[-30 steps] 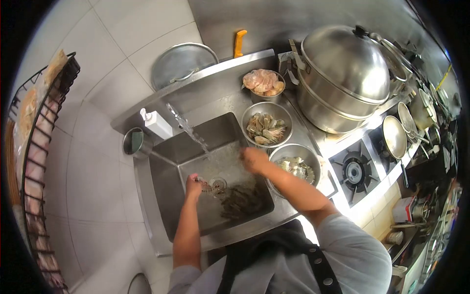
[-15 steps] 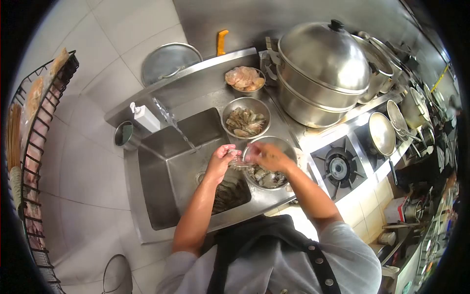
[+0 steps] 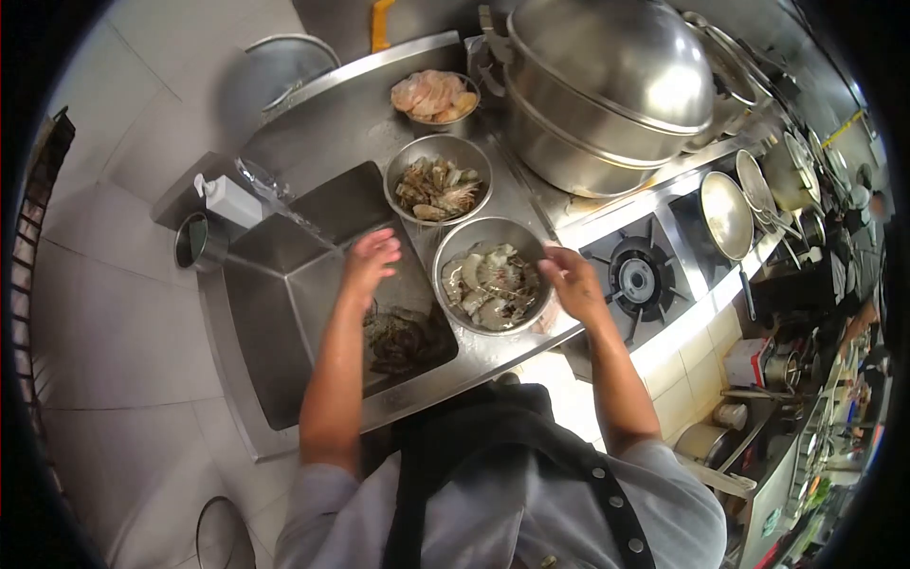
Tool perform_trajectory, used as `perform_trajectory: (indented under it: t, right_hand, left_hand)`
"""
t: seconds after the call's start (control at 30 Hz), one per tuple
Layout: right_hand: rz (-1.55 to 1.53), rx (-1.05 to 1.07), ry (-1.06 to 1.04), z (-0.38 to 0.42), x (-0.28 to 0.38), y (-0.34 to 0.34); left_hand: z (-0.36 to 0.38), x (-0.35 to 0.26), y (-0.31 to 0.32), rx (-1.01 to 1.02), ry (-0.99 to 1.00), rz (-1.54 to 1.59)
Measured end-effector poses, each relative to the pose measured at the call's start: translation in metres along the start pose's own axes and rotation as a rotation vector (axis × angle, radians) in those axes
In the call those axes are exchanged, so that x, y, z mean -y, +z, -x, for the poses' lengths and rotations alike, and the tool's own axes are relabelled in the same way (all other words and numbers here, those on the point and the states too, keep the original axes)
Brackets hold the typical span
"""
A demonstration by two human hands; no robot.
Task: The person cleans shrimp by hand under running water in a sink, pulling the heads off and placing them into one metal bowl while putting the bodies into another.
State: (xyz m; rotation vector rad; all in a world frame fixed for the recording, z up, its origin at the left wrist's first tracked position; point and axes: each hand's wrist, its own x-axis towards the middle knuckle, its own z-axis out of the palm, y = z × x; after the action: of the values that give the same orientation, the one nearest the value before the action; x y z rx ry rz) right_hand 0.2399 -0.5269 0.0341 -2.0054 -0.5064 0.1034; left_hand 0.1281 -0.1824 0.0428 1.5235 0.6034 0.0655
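A pale tiled floor (image 3: 114, 356) is extending beside a stainless-steel table (image 3: 477, 353), into which a deep sink (image 3: 254, 327) is being set. Water (image 3: 311, 228) is running into the sink, and dark, unpeeled shrimp (image 3: 403, 346) are lying in its near right part. Along the sink's right side, one bowl (image 3: 391, 186) is containing brownish shells and heads (image 3: 436, 190), and a nearer bowl (image 3: 445, 311) is holding pale, apparently peeled shrimp (image 3: 491, 284). A container of pinkish pieces (image 3: 432, 95) is standing farther back, near a large domed pot (image 3: 607, 104). Regarding change: the hands, which were meeting above the nearer bowl half a second earlier, are now standing apart at either side of it. This is suggesting, in judgement, that the piece between them has been released. The left hand (image 3: 368, 268) is hovering over the sink near that bowl, its fingers spreading loosely and showing nothing held. The right hand (image 3: 575, 284) is curling slightly beside the bowl's right rim; whether it is touching or pinching the rim, this inspection cannot tell.
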Motion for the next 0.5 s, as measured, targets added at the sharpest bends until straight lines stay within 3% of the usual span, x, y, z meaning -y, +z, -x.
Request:
perform_trajectory:
  t: [0.07, 0.17, 0.27, 0.33, 0.4, 0.47, 0.5]
  right_hand:
    - [-0.08, -0.108, 0.083, 0.01, -0.024, -0.002]
    - [0.101, -0.217, 0.18, 0.027, -0.044, 0.01]
    - [0.31, -0.299, 0.213, 0.045, -0.065, 0.029]
    - [0.315, -0.265, 0.245, 0.059, -0.077, 0.041]
    - [0.547, -0.255, 0.132, 0.07, -0.097, 0.05]
    - [0.615, -0.175, 0.199, 0.072, -0.103, 0.049]
    - [0.57, -0.178, 0.206, 0.077, -0.117, 0.046]
  left_hand:
    - [-0.015, 0.041, -0.054, -0.197, -0.231, 0.038]
    - [-0.028, 0.125, -0.113, -0.35, -0.376, -0.08]
    - [-0.034, 0.187, -0.119, -0.308, -0.524, -0.226]
    - [-0.051, 0.285, -0.117, -0.294, -0.242, -0.592]
    - [-0.049, 0.285, -0.09, -0.154, -0.302, -0.751]
    - [-0.055, 0.29, -0.061, 0.016, -0.284, -0.835]
    - [-0.066, 0.338, -0.05, 0.04, -0.155, -0.794]
